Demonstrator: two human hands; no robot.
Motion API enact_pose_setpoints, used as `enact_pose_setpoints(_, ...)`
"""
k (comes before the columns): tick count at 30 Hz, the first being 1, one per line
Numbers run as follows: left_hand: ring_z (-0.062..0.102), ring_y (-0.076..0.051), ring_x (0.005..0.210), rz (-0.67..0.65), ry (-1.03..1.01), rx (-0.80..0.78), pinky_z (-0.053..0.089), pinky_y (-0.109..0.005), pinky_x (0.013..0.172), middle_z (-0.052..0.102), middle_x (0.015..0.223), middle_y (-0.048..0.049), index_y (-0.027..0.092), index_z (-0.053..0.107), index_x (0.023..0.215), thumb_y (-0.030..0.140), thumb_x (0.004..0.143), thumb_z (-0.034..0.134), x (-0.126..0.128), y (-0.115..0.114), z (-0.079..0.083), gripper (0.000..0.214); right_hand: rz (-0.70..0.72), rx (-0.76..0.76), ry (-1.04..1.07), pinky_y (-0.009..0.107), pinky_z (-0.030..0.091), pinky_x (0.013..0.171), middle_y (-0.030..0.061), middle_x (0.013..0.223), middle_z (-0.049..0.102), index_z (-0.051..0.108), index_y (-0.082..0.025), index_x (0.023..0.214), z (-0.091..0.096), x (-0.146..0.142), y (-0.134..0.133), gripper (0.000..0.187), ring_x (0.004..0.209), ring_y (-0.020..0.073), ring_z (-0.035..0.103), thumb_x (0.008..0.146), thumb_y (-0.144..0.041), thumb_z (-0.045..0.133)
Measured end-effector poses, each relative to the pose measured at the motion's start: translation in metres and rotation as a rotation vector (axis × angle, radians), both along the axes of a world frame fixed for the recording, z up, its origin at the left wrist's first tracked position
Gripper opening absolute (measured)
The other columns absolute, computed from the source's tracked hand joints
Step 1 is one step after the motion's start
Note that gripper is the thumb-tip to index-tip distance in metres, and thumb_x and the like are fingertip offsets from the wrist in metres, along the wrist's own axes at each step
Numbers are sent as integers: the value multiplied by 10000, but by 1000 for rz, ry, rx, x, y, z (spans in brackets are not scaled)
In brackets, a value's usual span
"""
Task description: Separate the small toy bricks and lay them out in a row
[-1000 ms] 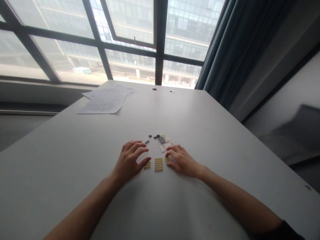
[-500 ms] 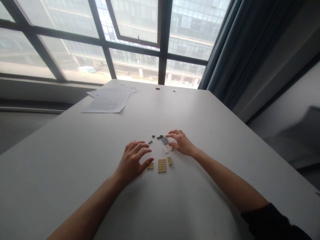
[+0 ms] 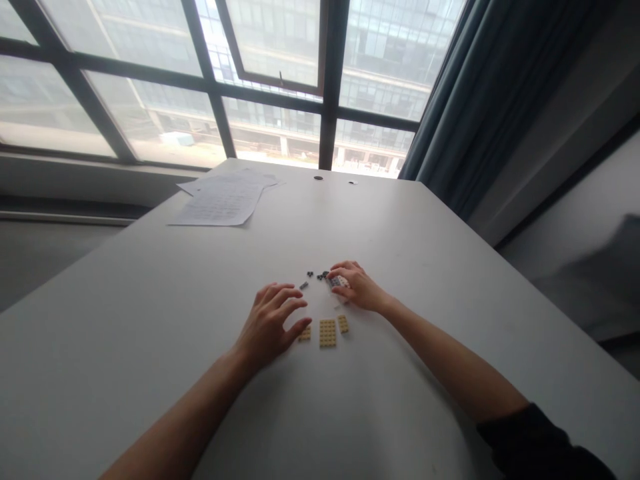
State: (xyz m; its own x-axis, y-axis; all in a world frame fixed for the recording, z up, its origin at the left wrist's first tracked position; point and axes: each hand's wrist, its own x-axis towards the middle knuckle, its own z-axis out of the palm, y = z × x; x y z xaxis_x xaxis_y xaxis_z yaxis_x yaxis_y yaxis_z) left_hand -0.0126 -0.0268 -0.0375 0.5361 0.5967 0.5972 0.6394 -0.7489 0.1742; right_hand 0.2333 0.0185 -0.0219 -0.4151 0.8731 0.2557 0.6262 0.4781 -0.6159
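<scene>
Three tan studded plates lie on the white table (image 3: 150, 320): a small one (image 3: 305, 334) by my left thumb, a larger one (image 3: 327, 333) in the middle, and a narrow one (image 3: 343, 324) on the right. My left hand (image 3: 271, 323) rests flat with its fingers spread, holding nothing. My right hand (image 3: 354, 285) reaches further out, its fingers curled over a grey plate (image 3: 334, 281) and pale pieces in a small pile. Tiny dark parts (image 3: 310, 275) lie just left of that pile.
Printed paper sheets (image 3: 223, 199) lie at the far left of the table near the window. Two small round holes (image 3: 319, 178) sit by the far edge. A dark curtain (image 3: 465, 107) hangs at the right, beyond the table's right edge.
My right hand left the narrow tan plate and moved forward to the pile of grey and pale pieces, closing its fingers over them. My left hand stayed in place.
</scene>
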Motion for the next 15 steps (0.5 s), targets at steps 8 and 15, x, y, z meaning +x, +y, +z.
enact_pose_setpoints(8,585,-223,995,17,-228,48,422,-399,899,678,999,-59,216,642,1025,317,825,654,28,-6,17,225,80,-745,1111,293,451,828,41,1007,673,706,-199,942,10,-3,-54,312,907,152,598,774,-461,695)
enact_pose_setpoints(15,594,-183,885,-27,-343,115,430,-362,847,695,860,-8,250,691,915,261,837,654,61,-15,37,87,56,-925,1358,228,467,687,34,885,677,700,-161,859,11,-17,-80,284,851,134,598,775,-431,714)
